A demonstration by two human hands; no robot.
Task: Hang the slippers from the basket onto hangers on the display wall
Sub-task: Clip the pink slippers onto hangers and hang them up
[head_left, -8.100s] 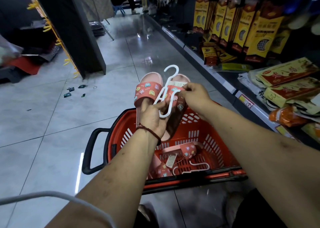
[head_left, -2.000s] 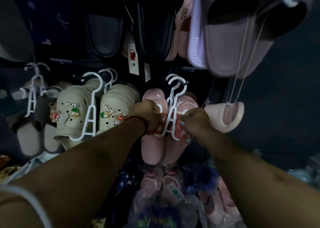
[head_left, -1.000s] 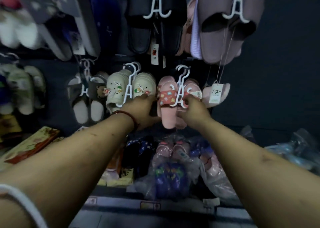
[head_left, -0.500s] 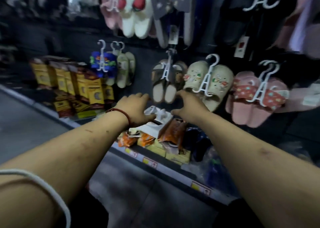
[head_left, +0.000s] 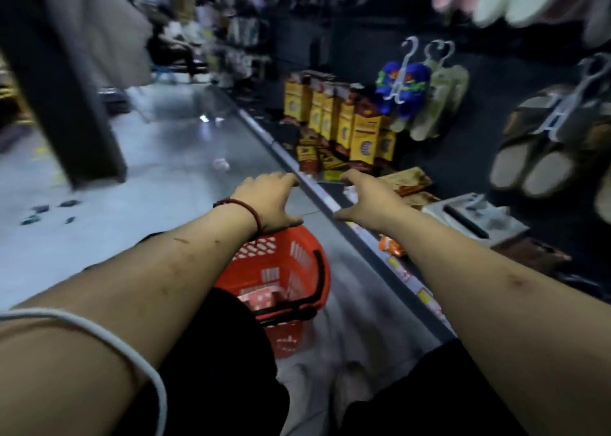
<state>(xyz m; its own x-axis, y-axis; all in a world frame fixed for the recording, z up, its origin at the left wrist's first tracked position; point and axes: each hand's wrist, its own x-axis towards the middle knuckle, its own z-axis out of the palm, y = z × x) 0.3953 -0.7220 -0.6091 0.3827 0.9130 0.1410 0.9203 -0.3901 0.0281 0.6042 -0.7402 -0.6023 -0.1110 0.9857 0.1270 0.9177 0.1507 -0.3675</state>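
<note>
The red plastic basket stands on the grey floor below my arms, with a pink patterned slipper showing inside it. My left hand hovers above the basket's far rim, fingers loosely spread and empty. My right hand hangs over the shelf edge to the right, also empty with fingers relaxed. On the dark display wall at right hang pairs on white hangers: blue slippers, pale green ones and brown sandals. The view is blurred by motion.
A low shelf edge with price tags runs diagonally from back to front right. Yellow boxes stand on it, with packets and a white box nearer. A dark pillar rises at the left. Small bits of litter lie on the floor.
My view has swung left and down from the wall to the basket. Both hands have let go of the hung pink slippers and come down empty over the basket.
</note>
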